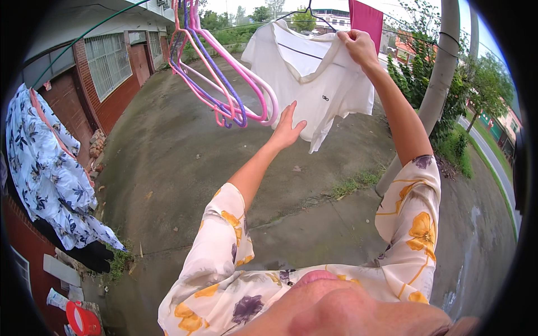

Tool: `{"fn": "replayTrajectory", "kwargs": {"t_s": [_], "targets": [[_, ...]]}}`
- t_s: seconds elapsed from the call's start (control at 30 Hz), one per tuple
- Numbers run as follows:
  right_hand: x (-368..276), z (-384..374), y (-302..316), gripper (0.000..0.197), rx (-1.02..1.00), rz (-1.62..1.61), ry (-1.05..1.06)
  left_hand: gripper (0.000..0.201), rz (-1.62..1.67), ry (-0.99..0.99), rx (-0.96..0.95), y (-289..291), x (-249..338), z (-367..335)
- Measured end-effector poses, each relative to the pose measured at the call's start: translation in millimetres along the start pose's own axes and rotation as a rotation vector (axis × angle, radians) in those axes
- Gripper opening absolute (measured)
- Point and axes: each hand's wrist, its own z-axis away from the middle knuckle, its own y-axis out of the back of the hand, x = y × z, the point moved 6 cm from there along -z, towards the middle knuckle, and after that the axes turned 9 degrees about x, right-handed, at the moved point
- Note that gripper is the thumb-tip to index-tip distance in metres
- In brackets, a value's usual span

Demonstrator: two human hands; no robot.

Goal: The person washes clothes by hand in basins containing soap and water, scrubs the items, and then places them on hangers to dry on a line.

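A white V-neck T-shirt (pixel 305 73) with a small dark mark on its chest hangs from a dark hanger (pixel 309 10) on the line. My right hand (pixel 358 47) is raised and pinches the shirt near its collar and shoulder. In front of the shirt's lower edge is my left hand (pixel 288 130), its fingers stretched out and thumb apart, holding nothing. Whether it touches the cloth I cannot tell. Just left of the shirt, several pink, white and purple hangers (pixel 230 95) dangle in a bunch, close to my left fingertips.
A blue-and-white leaf-patterned garment (pixel 50 168) hangs at the far left, with dark cloth (pixel 84 252) below it. A magenta cloth (pixel 366 25) is behind my right hand. A grey pole (pixel 440 73) rises at the right. A red bucket (pixel 83 319) stands at lower left.
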Motion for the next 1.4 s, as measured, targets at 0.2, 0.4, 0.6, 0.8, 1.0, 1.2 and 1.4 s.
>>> {"fn": "replayTrajectory", "kwargs": {"t_s": [0.2, 0.4, 0.6, 0.8, 1.0, 1.2, 1.4], "targets": [[39.7, 42.3, -1.9, 0.038, 0.003, 0.01, 0.054, 0.08, -0.032, 0.1, -0.094, -8.0, -32.6, 73.1], [-40.5, 165.1, 50.5, 0.023, 0.467, -0.133, 0.57, 0.057, -0.088, 0.399, -0.133, 53.2, -66.3, 214.2], [10.0, 441.8, -57.9, 0.018, -0.347, -0.534, -0.231, 0.044, 0.063, 0.715, -0.272, 149.7, -6.3, 462.1], [-185.7, 769.4, -109.1, 0.028, -1.718, -0.566, 0.109, 0.042, -0.204, 1.167, 0.244, 347.9, 132.9, 742.6], [-418.2, 967.3, -49.1, 0.035, -1.992, -0.765, 0.548, 0.036, -0.197, 1.472, 0.863, 481.5, 323.9, 956.4], [-606.4, 1051.3, -25.3, 0.037, -2.209, -0.883, 0.767, 0.034, -0.143, 1.482, 1.344, 553.8, 439.6, 1066.6], [-735.1, 1150.6, -77.1, 0.043, -2.192, -0.852, 0.992, 0.034, -0.138, 1.434, 1.478, 642.9, 467.4, 1143.3]]}}
